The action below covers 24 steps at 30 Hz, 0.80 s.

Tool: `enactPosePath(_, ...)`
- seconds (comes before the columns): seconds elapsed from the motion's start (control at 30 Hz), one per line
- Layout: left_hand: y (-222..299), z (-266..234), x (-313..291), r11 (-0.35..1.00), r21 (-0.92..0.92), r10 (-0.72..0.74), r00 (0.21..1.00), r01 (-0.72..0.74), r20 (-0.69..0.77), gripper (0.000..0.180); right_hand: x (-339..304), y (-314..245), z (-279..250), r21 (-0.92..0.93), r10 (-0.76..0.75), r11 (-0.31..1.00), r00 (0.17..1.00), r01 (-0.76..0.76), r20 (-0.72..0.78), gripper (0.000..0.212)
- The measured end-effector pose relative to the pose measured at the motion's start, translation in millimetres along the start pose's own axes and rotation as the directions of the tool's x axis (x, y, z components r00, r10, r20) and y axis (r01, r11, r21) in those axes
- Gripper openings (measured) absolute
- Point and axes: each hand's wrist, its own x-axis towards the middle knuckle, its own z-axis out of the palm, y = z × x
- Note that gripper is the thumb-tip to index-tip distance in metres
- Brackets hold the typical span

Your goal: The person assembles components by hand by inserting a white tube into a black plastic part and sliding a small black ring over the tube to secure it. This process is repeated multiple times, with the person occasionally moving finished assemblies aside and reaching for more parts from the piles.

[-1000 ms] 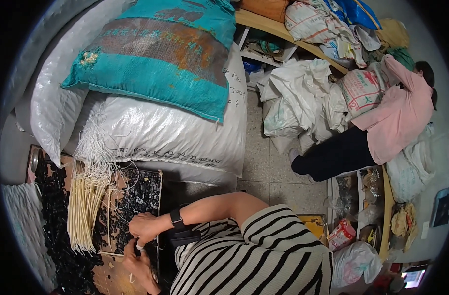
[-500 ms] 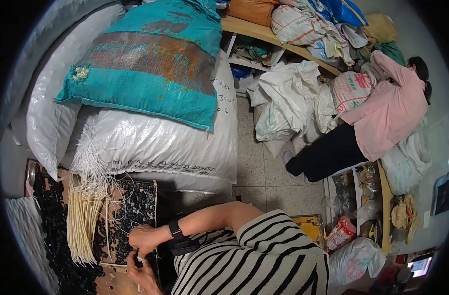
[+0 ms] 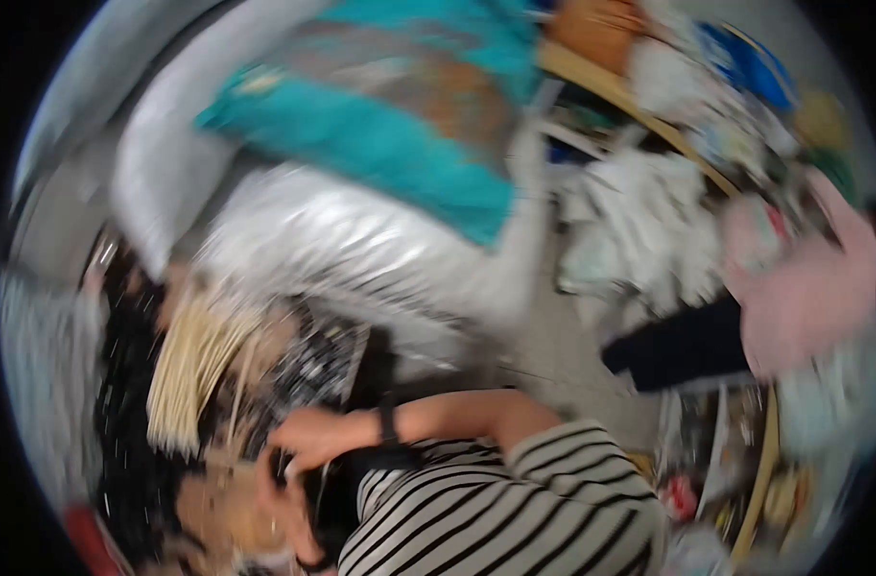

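My right hand [image 3: 311, 437], with a black band on the wrist, is closed, its fingers bent down toward the left hand. Just below it my left hand [image 3: 286, 501] is closed too, fingers curled and nearly touching the right. Motion blur hides whatever small thing is between them. Beside them, on the brown work table [image 3: 229, 504], lies a bundle of pale cream sticks [image 3: 193, 370] with white strings at its upper end. Small black pieces [image 3: 318, 360] fill a shallow tray next to the bundle. More black pieces [image 3: 131, 422] are heaped on its other side.
Stuffed white sacks [image 3: 332, 226] and a teal sack [image 3: 361, 163] are piled beyond the table. At right a person in a pink top [image 3: 807, 298] bends by white bags [image 3: 644, 221] and shelves [image 3: 711, 442]. Something red [image 3: 93, 540] shows at the lower left.
The whole view has swung and blurred; sacks and the person in pink shift rightward in it. My hands stay close together by the tray; more of the table's near left shows.
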Motion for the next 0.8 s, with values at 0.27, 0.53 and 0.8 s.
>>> enactPosePath(0.27,-0.9,-67.8,-30.1,0.855,0.373,-0.227,0.907,0.36,-0.356,0.026,-1.2,-11.0,-54.6,-0.343,-0.338,0.908,0.902,0.239,-0.267,0.003)
enactPosePath(0.53,-4.8,-141.6,-87.5,0.585,0.638,0.074,0.75,0.502,-0.658,0.025,8.9,-22.5,-7.5,0.237,-0.326,0.932,0.919,0.274,0.221,0.014)
enactPosePath(0.8,-82.4,-267.0,-197.4,0.543,0.165,-0.199,0.316,0.824,-0.927,0.033,23.5,-47.0,44.1,0.18,-0.296,0.954,0.864,0.242,0.408,0.019)
